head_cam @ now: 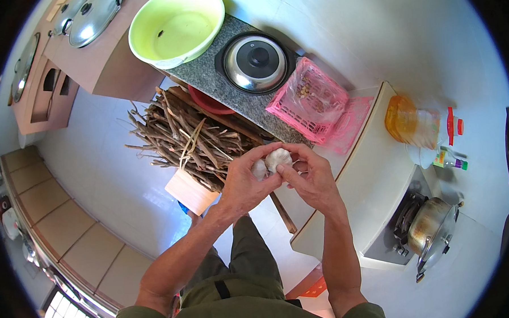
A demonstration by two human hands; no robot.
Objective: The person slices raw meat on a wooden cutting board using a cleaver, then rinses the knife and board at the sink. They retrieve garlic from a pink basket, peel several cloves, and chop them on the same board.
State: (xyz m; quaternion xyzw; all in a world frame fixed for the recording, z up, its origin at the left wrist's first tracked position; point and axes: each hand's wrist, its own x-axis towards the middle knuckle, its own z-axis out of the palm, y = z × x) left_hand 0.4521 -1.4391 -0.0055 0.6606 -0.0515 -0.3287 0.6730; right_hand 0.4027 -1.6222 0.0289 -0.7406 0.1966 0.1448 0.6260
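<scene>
Two garlic bulbs are held up in front of me, between my hands. My left hand [252,178] cups the left garlic bulb [259,170] in its palm and curled fingers. The upper garlic bulb [278,159] sits between both hands, with the fingers of my right hand [312,175] around its right side and the right thumb pressed on its front. Parts of both bulbs are hidden by the fingers. Beyond the hands, a pink plastic basket [293,114] with a clear plastic bag [315,86] in it rests at the end of the granite counter [195,78].
A lidded pan [256,63] and a green basin [176,28] stand on the counter. Bundled firewood [185,136] lies below, beside a wooden stool [192,191]. At right are an oil jug [412,122], a bottle [450,159] and a pot [430,226] on a gas stove.
</scene>
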